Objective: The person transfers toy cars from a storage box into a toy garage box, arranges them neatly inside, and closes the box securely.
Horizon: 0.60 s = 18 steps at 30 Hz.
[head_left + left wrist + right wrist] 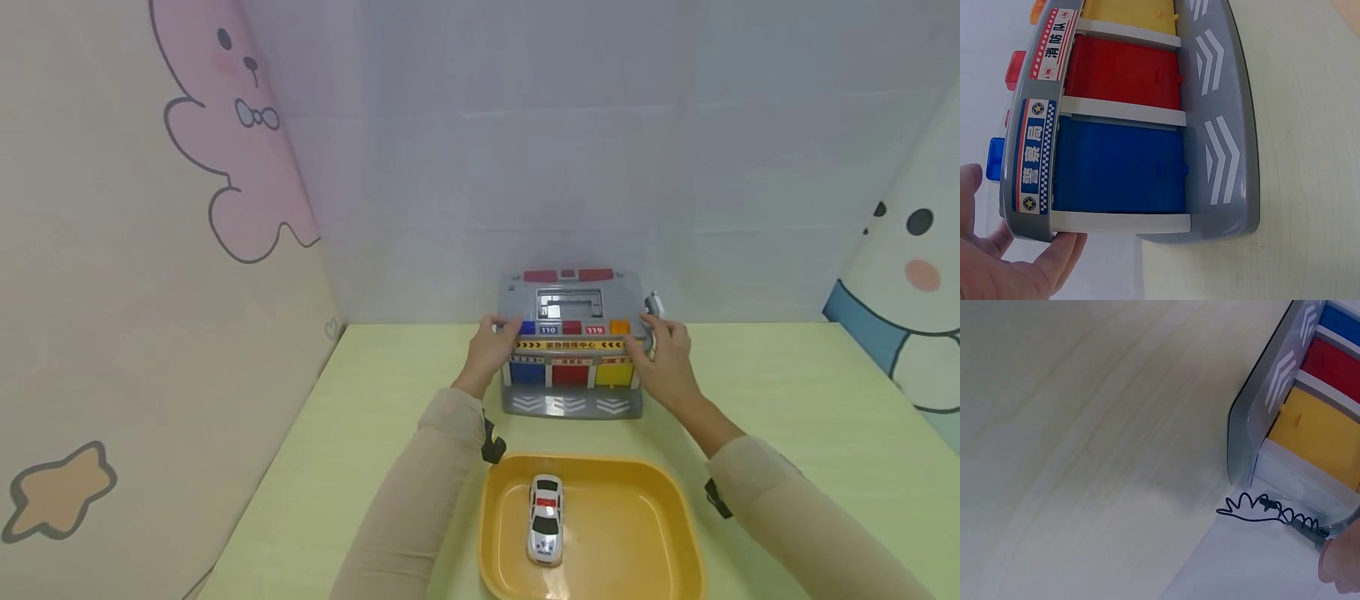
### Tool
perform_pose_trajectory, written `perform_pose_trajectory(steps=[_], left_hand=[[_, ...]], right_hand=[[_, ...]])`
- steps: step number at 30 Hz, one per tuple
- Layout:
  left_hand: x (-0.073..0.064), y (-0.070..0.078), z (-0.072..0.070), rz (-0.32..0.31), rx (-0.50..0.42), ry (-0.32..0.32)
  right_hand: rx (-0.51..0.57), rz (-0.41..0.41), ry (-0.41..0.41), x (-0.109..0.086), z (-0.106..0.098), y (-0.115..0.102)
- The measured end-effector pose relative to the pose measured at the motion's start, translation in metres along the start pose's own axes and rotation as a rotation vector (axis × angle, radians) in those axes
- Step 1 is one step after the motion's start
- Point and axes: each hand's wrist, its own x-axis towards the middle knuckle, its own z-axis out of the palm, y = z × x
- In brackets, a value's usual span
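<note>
On tbl [780,383]: gray toy garage [572,344] w/ blue/red/yel. doors [571,376].

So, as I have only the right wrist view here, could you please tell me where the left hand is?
Observer: The left hand holds the left end of the grey toy station.
Operator: Thank you; and would you mind telling me what is in front of that station?
Observer: A yellow tray, with a white toy car in its left half.
</note>
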Motion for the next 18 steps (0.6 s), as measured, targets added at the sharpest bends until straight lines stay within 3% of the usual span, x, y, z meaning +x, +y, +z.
perform_pose_trajectory(steps=[18], left_hand=[[0.0045,0.0003,0.0031,0.003,0.052,0.007]], right_hand=[[0.276,0.174,-0.143,0.0035,-0.0054,-0.0016]])
